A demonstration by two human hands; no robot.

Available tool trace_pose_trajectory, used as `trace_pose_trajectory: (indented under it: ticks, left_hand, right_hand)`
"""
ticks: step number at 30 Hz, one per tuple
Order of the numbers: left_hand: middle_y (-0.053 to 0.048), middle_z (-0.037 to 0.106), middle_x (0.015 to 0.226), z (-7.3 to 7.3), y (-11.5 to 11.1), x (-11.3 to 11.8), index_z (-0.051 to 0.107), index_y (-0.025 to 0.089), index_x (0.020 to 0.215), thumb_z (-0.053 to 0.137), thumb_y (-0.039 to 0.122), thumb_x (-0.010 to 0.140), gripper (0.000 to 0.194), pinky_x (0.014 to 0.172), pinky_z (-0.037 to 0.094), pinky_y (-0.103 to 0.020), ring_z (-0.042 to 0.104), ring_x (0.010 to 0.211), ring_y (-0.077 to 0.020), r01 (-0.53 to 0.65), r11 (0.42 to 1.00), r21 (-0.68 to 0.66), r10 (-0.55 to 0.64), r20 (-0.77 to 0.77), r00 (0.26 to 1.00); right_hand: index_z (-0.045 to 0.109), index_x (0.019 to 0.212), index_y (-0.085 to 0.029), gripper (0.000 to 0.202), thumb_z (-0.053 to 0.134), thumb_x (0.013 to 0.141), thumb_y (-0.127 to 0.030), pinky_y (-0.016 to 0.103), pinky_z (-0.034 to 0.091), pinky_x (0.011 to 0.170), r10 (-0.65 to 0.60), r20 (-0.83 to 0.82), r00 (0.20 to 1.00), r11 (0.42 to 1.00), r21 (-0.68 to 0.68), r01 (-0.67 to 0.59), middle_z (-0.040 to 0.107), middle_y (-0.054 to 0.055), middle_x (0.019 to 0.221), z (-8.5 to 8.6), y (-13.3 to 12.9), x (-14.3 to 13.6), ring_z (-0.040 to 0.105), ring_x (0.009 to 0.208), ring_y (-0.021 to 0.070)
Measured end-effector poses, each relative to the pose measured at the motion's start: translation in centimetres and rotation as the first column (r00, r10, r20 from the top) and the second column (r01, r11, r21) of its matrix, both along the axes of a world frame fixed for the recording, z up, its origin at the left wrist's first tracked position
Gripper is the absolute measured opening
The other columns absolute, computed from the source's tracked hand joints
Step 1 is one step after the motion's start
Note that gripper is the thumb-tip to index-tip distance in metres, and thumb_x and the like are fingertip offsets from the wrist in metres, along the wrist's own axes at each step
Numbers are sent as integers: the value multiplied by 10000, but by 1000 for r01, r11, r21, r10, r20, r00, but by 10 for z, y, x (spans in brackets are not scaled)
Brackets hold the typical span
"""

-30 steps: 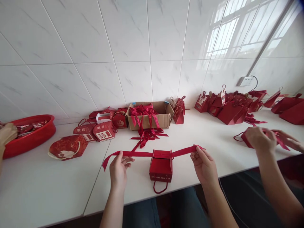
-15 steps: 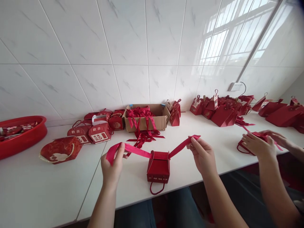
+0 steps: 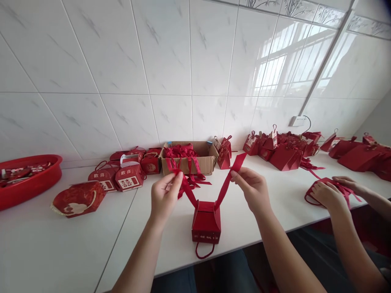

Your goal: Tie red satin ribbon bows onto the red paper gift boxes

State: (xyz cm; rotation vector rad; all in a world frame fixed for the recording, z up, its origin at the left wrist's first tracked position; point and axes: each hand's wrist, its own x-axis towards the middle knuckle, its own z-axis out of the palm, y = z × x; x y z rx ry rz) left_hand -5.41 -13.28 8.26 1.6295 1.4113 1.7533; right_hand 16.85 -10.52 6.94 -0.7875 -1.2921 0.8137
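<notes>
A small dark red gift box lies on the white table in front of me, its cord handle looped toward the front edge. A red ribbon passes through the top of the box, and both its ends rise in a V. My left hand pinches one end between thumb and fingers, above and left of the box. On the other side, my right hand pinches the opposite end, whose tip sticks up past the fingers.
Behind the box stands a cardboard box of red ribbons, some spilling out. Gift boxes and a red basin are at left. Several red boxes line the right back. A co-worker's hands handle a ribboned box at right.
Both my hands have moved inward, bringing the ribbon ends closer together and steeper above the box. The view has tilted up slightly. The co-worker's hands have shifted a little on their box.
</notes>
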Motion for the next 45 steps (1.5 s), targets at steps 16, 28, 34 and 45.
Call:
trace_pose_trajectory:
  ticks: [16,28,34,45]
  left_hand:
    - [38,423,527,26,12,25,631,186,651,615,439,790,289,477,303,-233,370,496,-106,239,971,-3,-239,49,970]
    - [22,531,575,30,13,35,593,182,629,570,405,837,306,534,405,-234,473,536,-111,374,926,-53,-377,-91,922]
    - [-12,622,619,29,17,40,671,174,730,613,380,810,228,561,447,-256,564,602,-151,372,925,-80,-380,-177,908]
    - [-73,688,737,23,23,25,694,182,766,546,439,836,304,837,502,-370,661,802,-227,680,651,-337,-608,305,733]
  right_hand:
    - [743,786,-226,148,694,771,-365,298,457,683,222,-42,974,973,-62,-224,691,7,754,15,4,-12,589,734,166]
    - [695,879,-192,187,611,826,-351,288,511,587,356,57,933,934,3,-357,636,-7,637,27,3,-29,596,562,131]
    - [690,1040,-212,285,609,824,-379,264,483,546,484,67,873,874,15,-486,611,-14,660,26,1,-30,536,530,107]
    - [700,1005,-228,299,441,938,-362,324,534,716,278,558,782,867,205,-455,667,64,851,26,14,-5,631,786,181]
